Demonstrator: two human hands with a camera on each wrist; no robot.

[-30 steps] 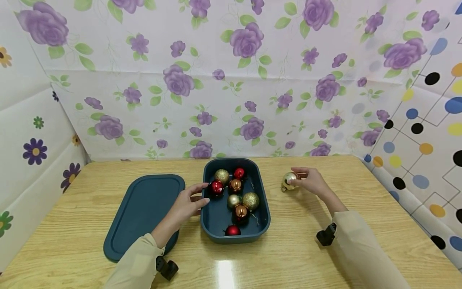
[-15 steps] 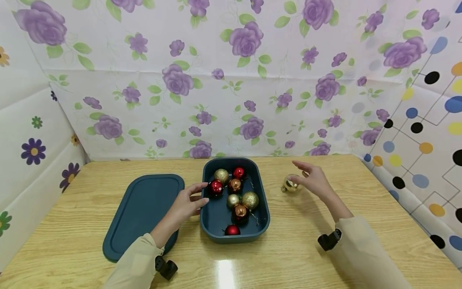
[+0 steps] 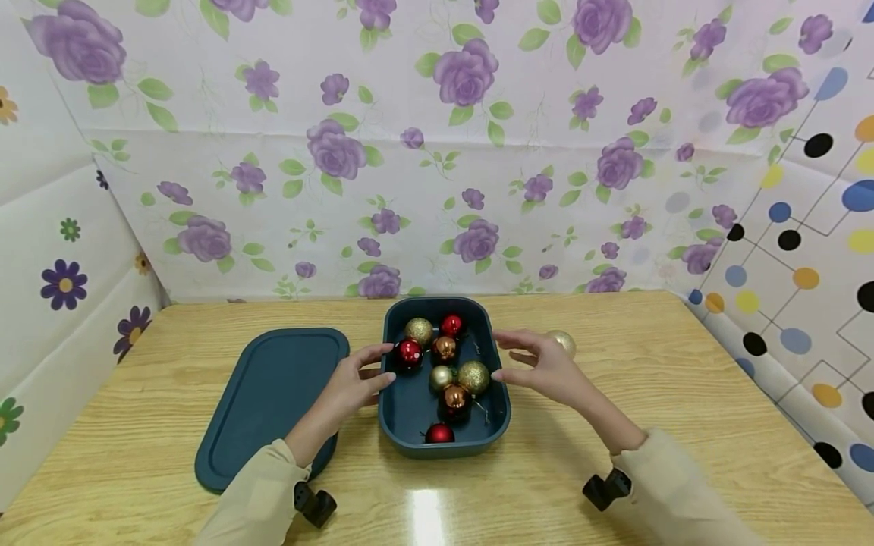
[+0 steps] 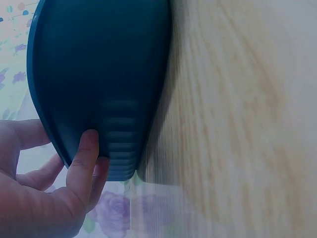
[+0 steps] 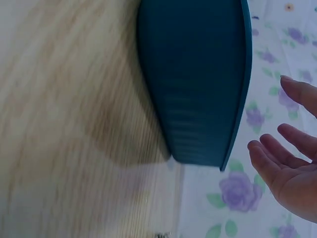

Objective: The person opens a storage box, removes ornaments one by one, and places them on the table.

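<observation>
One ball released, right hand beside box.

Table: pale wood grain, seen in yellowish tone; a bright patch of glare is shown on the bare top, in front of the box.
Box: dark blue-green, rounded corners, open upward; stood upright on the table.
Lid: dark blue-green, rounded; laid flat left of the box, partly covered from view.
Gold ball: rested on the wood right of the box, apart from it, partly hidden.
</observation>
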